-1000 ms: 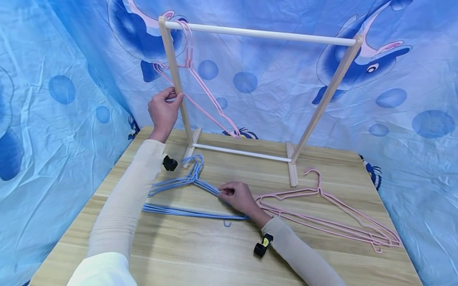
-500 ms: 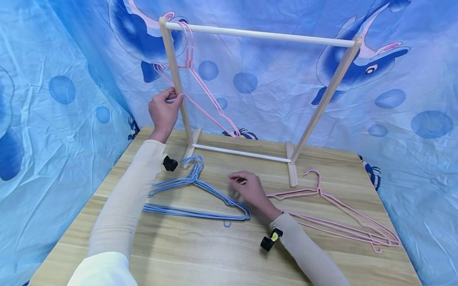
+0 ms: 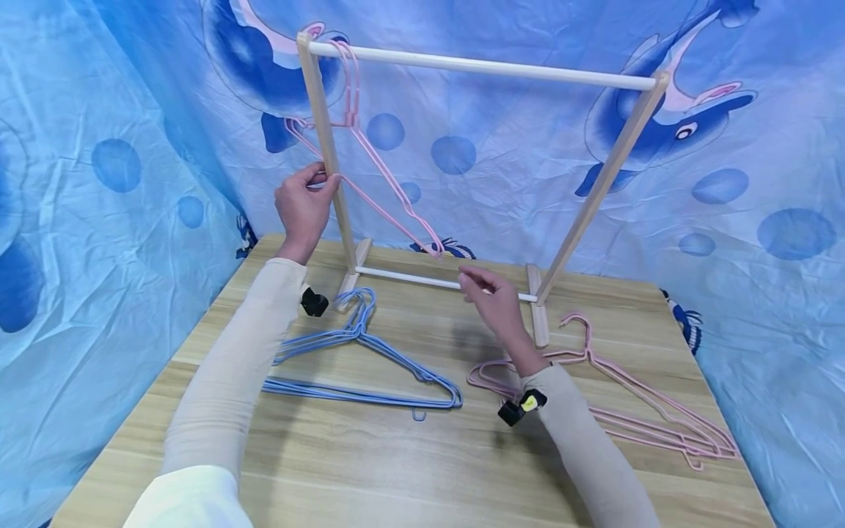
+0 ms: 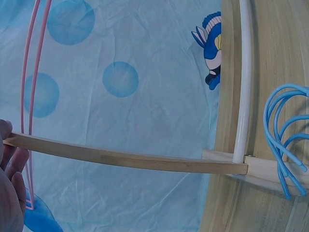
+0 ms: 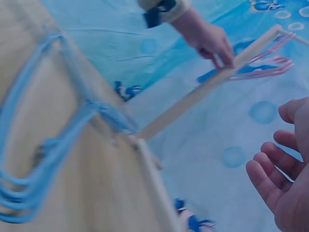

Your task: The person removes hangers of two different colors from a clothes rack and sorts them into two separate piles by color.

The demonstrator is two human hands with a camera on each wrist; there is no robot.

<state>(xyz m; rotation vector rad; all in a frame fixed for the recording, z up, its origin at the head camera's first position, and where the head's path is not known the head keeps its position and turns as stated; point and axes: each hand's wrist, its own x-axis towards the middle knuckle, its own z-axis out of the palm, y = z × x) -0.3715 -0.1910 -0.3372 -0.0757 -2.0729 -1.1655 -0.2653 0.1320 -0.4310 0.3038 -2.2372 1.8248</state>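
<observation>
My left hand (image 3: 304, 209) grips the left wooden post (image 3: 317, 103) of a small clothes rack, thumb on the near side. Close behind that post, pink hangers (image 3: 350, 119) hang by their hooks from the white top rod (image 3: 488, 64). My right hand (image 3: 496, 304) is in the air before the rack's lower rod (image 3: 409, 279), below the hanging hangers' right corner. In the right wrist view its fingers (image 5: 265, 186) are relaxed and apart, with nothing in them. A stack of blue hangers (image 3: 360, 331) lies flat on the table, left of the right hand.
Several pink hangers (image 3: 587, 355) lie on the wooden table (image 3: 370, 469) at the right, partly under my right forearm. The rack's right post (image 3: 604, 187) slants up behind them. Blue fabric (image 3: 759, 242) with printed dolphins covers the walls around the table.
My right hand has left the blue hangers' right side and risen up and right toward the rack. My left hand stays on the post.
</observation>
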